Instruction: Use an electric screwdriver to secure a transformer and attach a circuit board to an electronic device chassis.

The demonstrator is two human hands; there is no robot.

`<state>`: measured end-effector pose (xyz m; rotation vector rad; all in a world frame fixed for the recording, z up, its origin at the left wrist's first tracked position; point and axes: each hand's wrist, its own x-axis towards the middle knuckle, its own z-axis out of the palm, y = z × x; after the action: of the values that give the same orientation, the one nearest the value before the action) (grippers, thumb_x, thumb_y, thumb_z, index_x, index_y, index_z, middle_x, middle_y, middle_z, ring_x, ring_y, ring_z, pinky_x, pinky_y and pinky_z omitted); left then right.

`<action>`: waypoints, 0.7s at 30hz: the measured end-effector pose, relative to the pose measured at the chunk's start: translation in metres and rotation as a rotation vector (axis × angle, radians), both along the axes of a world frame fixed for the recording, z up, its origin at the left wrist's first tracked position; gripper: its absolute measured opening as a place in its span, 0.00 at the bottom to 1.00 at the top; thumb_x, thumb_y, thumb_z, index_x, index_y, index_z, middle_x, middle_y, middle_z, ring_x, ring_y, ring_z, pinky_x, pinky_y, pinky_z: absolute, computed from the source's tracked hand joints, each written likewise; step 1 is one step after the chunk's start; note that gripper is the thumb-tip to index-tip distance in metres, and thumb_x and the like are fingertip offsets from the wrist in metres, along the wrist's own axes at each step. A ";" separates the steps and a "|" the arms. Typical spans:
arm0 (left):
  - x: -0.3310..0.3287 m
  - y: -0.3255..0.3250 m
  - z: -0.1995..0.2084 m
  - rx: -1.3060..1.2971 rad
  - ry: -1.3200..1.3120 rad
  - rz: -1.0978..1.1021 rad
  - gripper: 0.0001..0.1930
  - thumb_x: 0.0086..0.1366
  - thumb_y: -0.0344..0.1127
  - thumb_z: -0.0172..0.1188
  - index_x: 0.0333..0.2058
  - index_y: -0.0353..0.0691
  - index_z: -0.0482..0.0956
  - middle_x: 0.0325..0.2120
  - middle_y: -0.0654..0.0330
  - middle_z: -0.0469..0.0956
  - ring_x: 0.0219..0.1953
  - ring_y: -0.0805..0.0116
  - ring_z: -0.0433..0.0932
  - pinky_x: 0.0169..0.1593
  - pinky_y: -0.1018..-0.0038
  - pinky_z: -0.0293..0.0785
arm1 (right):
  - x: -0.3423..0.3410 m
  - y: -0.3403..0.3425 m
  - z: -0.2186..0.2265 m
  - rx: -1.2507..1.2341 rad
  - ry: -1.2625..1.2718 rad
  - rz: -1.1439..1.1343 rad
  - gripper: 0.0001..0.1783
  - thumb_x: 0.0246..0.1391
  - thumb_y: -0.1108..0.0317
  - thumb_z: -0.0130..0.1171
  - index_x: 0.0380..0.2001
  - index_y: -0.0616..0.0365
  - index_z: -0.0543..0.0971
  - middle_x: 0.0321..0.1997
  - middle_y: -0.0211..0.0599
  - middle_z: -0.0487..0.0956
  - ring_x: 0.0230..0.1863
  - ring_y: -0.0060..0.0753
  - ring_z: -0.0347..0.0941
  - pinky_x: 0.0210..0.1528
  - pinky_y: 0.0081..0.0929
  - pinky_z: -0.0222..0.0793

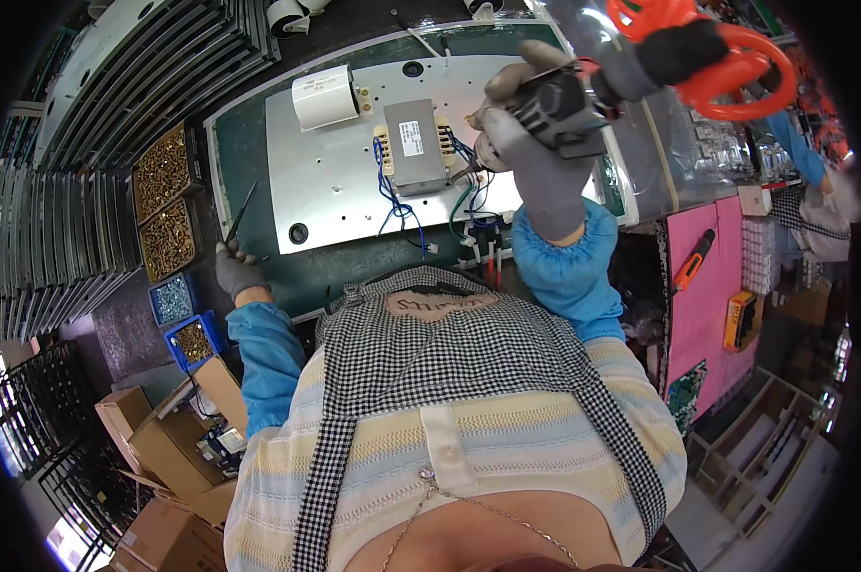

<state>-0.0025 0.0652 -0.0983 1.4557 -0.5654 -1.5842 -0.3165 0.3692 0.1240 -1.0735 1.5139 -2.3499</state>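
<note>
My right hand [535, 143], in a grey glove, is wrapped round a dark power screwdriver [556, 107]. Its bit points down and left, with the tip at the near right corner of a grey block transformer [417, 148]. Whether the bit sits on a screw is too small to tell. The transformer stands on a silver metal plate [335, 191], with blue and green wires [390, 205] trailing off its sides. Left of the plate, my gloved left hand [242, 272] has curled fingers at the lower end of a thin dark pointed tool [243, 212].
A white cylinder [323, 98] is fixed on the plate's far left. Screw trays [168, 238] and blue bins [197, 341] stand at left beside stacked metal panels [68, 210]. An orange coiled hose [735, 76] hangs at upper right. An orange-black screwdriver [694, 259] lies on a pink surface [702, 324].
</note>
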 end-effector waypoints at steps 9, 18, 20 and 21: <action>-0.002 0.030 0.008 -0.124 -0.229 -0.178 0.11 0.71 0.40 0.55 0.40 0.37 0.78 0.24 0.65 0.75 0.20 0.81 0.63 0.19 0.82 0.58 | 0.012 -0.011 0.004 0.116 0.066 0.077 0.31 0.48 0.84 0.60 0.58 0.63 0.68 0.43 0.39 0.79 0.40 0.28 0.79 0.37 0.21 0.79; 0.003 0.054 -0.007 -0.444 -0.846 -0.604 0.20 0.69 0.46 0.56 0.46 0.32 0.80 0.34 0.52 0.83 0.34 0.67 0.79 0.40 0.70 0.73 | 0.007 -0.033 0.001 0.276 0.080 0.048 0.29 0.46 0.77 0.65 0.54 0.61 0.72 0.39 0.34 0.81 0.39 0.23 0.79 0.40 0.23 0.78; 0.003 0.056 -0.004 -0.396 -0.849 -0.634 0.21 0.69 0.47 0.55 0.46 0.32 0.80 0.34 0.52 0.83 0.33 0.66 0.79 0.41 0.69 0.73 | 0.009 -0.033 0.002 0.273 0.140 0.051 0.29 0.47 0.82 0.63 0.55 0.62 0.72 0.40 0.37 0.80 0.38 0.22 0.78 0.35 0.20 0.76; 0.001 0.058 -0.001 -0.349 -0.853 -0.665 0.22 0.69 0.49 0.55 0.46 0.33 0.80 0.33 0.52 0.83 0.33 0.65 0.79 0.42 0.68 0.74 | 0.011 -0.032 0.005 0.280 0.094 0.085 0.30 0.48 0.82 0.62 0.56 0.62 0.71 0.40 0.38 0.80 0.37 0.23 0.78 0.32 0.19 0.76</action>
<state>-0.0010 0.1233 -0.0993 1.7199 -1.8715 -1.1403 -0.3056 0.3376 0.1288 -1.1639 1.7287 -1.9826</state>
